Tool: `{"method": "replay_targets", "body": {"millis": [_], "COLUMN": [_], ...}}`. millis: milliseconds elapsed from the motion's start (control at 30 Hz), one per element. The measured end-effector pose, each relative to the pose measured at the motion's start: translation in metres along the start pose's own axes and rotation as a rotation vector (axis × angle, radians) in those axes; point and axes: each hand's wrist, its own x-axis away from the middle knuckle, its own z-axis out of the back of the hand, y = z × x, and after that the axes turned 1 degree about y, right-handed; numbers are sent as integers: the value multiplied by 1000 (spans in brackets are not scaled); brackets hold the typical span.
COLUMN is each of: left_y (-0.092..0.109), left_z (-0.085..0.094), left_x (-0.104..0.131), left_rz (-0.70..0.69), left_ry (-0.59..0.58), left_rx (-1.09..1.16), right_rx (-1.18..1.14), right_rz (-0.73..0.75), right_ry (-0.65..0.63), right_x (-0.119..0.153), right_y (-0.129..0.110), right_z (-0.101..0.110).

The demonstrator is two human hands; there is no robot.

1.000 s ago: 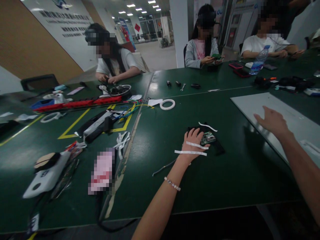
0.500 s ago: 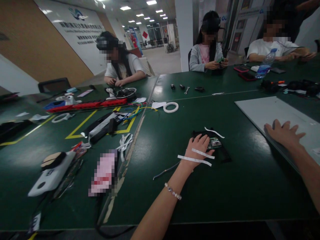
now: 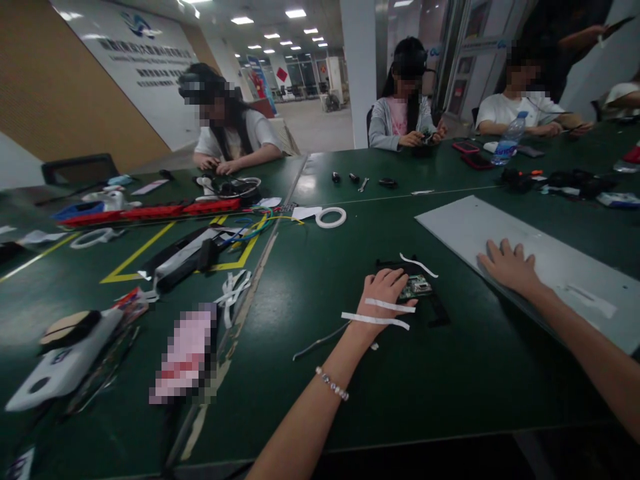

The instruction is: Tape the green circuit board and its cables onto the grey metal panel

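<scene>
My left hand (image 3: 384,293) lies palm down over the left part of a small green circuit board (image 3: 419,287), fingers and thumb curled about it. Two white paper-like strips (image 3: 375,321) cross the back of this hand. Under and around the board is a black frame (image 3: 439,313), partly hidden. Another white strip (image 3: 419,265) lies just beyond the board. My right hand (image 3: 510,267) rests with fingers spread on a large flat light-grey panel (image 3: 450,223), holding nothing. A thin grey cable (image 3: 320,345) runs out left of my left wrist.
A tape roll (image 3: 331,217), a small wrench (image 3: 363,185) and black parts lie farther back. To the left are a pink item (image 3: 185,353), a white device (image 3: 65,363) and red strips (image 3: 150,212). Several people sit across the table; a water bottle (image 3: 510,140) stands at right.
The grey panel has slid left, closer to the circuit board, with my right hand on it. My left hand stays on the board. The view has shifted slightly right.
</scene>
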Motion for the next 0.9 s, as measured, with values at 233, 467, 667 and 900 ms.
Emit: {"method": "replay_targets", "body": {"millis": [233,467,667,900], "left_y": [2,-3,-7,-8], "left_z": [2,9,8,6], "left_x": [0,-3,-4,-5], "left_rz": [-1,-41,-40,5], "left_ry": [120,110,127,154], "left_rx": [-41,-78,-83,-61], "right_rx": [-1,-46,-191,-419], "right_rz": [215,406,595,662], "right_ry": [-2,-60,-122,-219], "right_x": [5,22,36,60], "right_y": [-33,-60,-67,-73], "right_z": [3,15,20,42]}}
